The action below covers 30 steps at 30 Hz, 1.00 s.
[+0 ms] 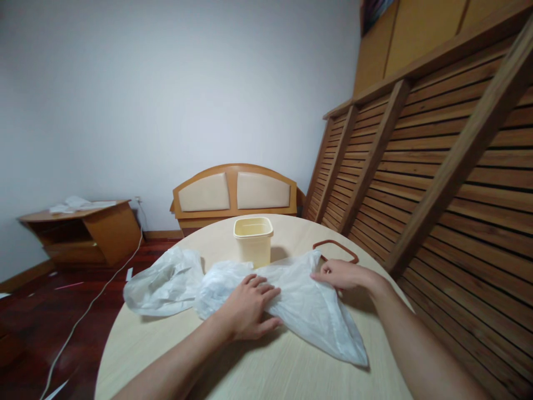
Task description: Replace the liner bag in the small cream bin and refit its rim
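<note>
A white plastic bag (308,303) lies spread across the round pale wooden table (266,372). My left hand (250,308) rests flat on the bag's middle, fingers apart, pressing it down. My right hand (343,275) pinches the bag's upper right edge between fingers and thumb. A second crumpled white plastic bag (164,280) lies to the left, touching the first. A small cream plastic bin (254,240) stands upright and open just behind the bags. A thin reddish-brown ring (336,249) lies flat on the table beside my right hand.
A slatted wooden bed frame (437,166) leans close along the table's right side. A padded headboard (235,191) stands against the far wall. A low wooden cabinet (83,230) with papers sits at the left. A white cable (89,308) runs over the dark floor.
</note>
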Each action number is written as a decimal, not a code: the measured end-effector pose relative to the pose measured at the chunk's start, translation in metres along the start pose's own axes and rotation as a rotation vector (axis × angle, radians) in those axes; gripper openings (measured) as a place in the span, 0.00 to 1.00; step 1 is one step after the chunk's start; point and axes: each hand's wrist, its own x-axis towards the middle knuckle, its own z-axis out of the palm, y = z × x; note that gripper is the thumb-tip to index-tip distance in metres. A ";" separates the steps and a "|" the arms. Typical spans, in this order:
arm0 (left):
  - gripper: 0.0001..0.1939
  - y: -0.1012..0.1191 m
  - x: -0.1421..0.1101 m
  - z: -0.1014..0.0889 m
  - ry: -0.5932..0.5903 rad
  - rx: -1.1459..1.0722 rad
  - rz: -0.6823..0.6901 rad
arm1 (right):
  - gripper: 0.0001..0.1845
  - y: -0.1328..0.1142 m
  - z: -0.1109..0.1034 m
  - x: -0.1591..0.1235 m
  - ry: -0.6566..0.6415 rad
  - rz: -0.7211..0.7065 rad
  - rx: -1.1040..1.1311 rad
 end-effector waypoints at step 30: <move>0.28 0.000 0.000 0.003 0.015 -0.021 -0.016 | 0.26 0.014 0.008 0.022 0.272 0.026 0.074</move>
